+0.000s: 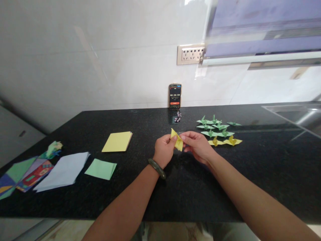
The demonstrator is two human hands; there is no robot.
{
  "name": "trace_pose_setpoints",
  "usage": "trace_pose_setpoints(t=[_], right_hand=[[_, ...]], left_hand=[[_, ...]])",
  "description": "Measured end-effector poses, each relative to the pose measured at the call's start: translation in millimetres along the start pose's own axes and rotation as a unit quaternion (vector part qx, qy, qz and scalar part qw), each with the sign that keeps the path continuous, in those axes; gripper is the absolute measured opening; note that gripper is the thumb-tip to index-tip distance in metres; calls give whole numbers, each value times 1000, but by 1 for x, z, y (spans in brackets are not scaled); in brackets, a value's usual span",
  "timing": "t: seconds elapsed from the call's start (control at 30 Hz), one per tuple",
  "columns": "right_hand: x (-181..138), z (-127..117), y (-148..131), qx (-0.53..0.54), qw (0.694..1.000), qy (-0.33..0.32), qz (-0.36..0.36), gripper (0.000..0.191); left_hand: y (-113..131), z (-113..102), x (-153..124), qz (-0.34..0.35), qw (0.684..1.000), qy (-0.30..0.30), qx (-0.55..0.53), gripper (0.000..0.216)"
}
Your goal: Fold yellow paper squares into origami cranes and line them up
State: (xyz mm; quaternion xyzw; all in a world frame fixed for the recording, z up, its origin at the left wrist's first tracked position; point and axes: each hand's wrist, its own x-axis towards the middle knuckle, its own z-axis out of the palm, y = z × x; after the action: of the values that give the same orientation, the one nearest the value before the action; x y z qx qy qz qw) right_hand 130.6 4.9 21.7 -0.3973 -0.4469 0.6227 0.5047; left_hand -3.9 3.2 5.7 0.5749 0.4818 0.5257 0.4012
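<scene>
A small folded piece of yellow paper (pixel 178 142) is held above the dark counter between both hands. My left hand (pixel 164 149), with a dark bangle at the wrist, is closed with the thumb pressing on the paper's left side. My right hand (pixel 197 144) pinches its right edge between thumb and fingers. To the right, finished-looking green paper cranes (pixel 211 133) stand in rows, with two yellow paper cranes (pixel 233 140) in front of them. A stack of yellow square paper (pixel 116 142) lies to the left of my hands.
Green sheets (pixel 100 169) and white sheets (pixel 64 171) lie on the black counter (pixel 140 124) at left, beside colourful papers (pixel 35 174) and a crumpled paper piece (pixel 54 149). A phone (pixel 175 96) showing a timer leans on the wall, a beaded item (pixel 178 117) before it.
</scene>
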Motion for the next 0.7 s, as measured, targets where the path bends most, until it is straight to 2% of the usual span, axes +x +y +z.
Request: trace_pose_setpoints(t=[0.1,0.23,0.33,0.43,0.5,0.6,0.7], right_hand=[[1,-1,2,11,1000,-2,8,27],[3,-3,2,14,1000,1,14,29],[2,-3,-1,-39,999,-1,-1,32],[0,-2,1,-149,988,0,-39,30],[1,0,5,-200,978,17,-59,25],[3,3,13,-229,969,49,-75,15],[2,6,16,-214,973,44,-74,12]], left_hand=[[2,0,-1,-1,1000,-5,-3,25],[6,1,-2,-27,997,-44,-61,23],[7,1,-1,-40,997,-25,-64,23],[7,-1,-1,-22,999,30,13,24],[8,-1,-3,13,996,43,79,25],[8,-1,-6,85,982,33,167,29],[9,-1,-8,120,971,36,205,28]])
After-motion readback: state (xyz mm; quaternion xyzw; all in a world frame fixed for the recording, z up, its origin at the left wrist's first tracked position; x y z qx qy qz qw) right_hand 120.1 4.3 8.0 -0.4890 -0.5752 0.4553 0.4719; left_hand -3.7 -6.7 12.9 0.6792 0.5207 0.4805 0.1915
